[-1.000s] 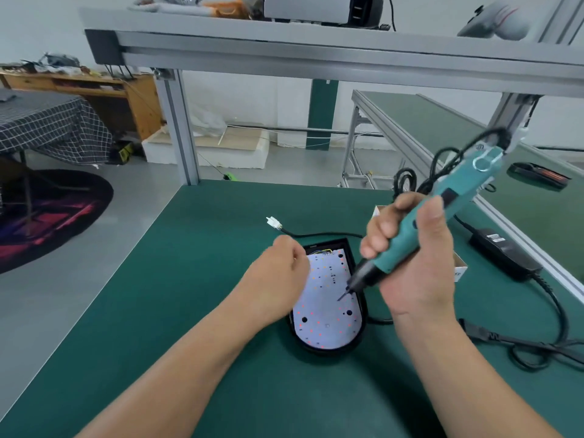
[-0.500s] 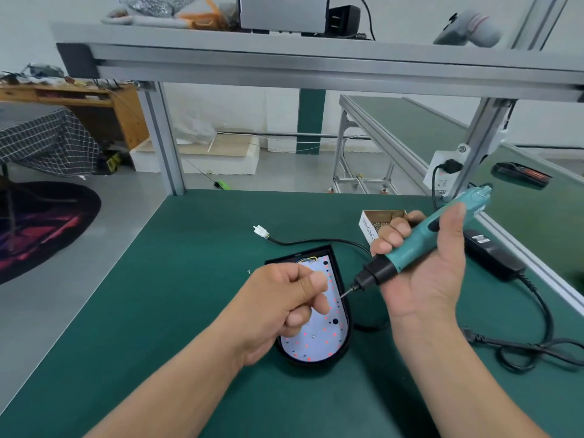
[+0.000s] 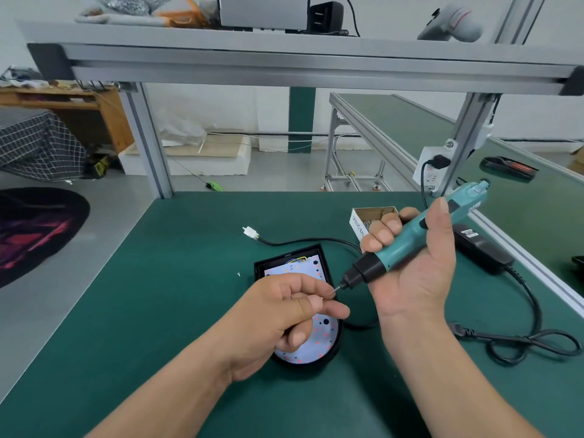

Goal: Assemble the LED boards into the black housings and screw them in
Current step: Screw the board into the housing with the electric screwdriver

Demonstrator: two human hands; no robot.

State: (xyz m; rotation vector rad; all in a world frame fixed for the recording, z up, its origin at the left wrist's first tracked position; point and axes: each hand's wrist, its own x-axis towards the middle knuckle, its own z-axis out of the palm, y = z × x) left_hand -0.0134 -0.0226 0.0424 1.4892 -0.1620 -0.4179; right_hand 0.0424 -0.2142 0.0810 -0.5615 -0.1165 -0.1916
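Board (image 3: 317,341) seated in housing (image 3: 292,252), centre frame. Right hand (image 3: 414,279) grips driver (image 3: 410,240), left hand (image 3: 284,314) pinches what looks like 1 screw (image 3: 332,291) at its bit — screwing apparently unfinished.

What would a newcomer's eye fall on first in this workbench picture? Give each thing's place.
First comes the teal-and-black electric screwdriver, gripped by the right hand at centre right, its bit slanting down-left. The left hand holds pinched fingertips at that bit; anything between them is too small to see. Beneath both, on the green bench mat, lies the white LED board seated in its black D-shaped housing.
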